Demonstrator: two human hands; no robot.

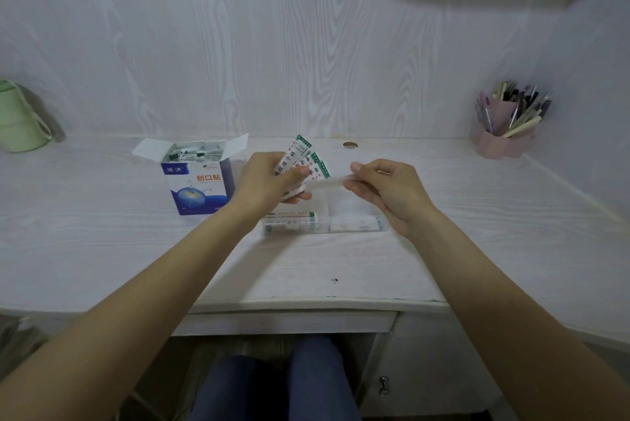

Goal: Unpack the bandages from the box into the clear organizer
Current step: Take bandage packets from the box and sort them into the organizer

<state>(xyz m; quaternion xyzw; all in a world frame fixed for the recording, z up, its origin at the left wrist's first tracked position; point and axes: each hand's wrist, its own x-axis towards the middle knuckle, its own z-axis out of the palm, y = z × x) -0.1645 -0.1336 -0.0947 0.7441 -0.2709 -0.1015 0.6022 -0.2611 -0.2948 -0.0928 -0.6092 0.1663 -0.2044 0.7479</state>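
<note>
A blue and white bandage box (199, 182) stands open on the desk at the left, with more bandages inside. My left hand (269, 180) holds a fanned bunch of white and green bandages (306, 161) above the desk. My right hand (385, 188) pinches a blurred white strip (327, 182) that reaches toward the bunch. Below both hands lies the clear organizer (324, 224), with bandages (289, 219) in its left part and a white item in its right part.
A pink pen holder (504, 127) full of pens stands at the back right. A green cup (20, 120) sits at the far left. A cable hole (350, 145) marks the desk's back edge. My knees show under the desk front.
</note>
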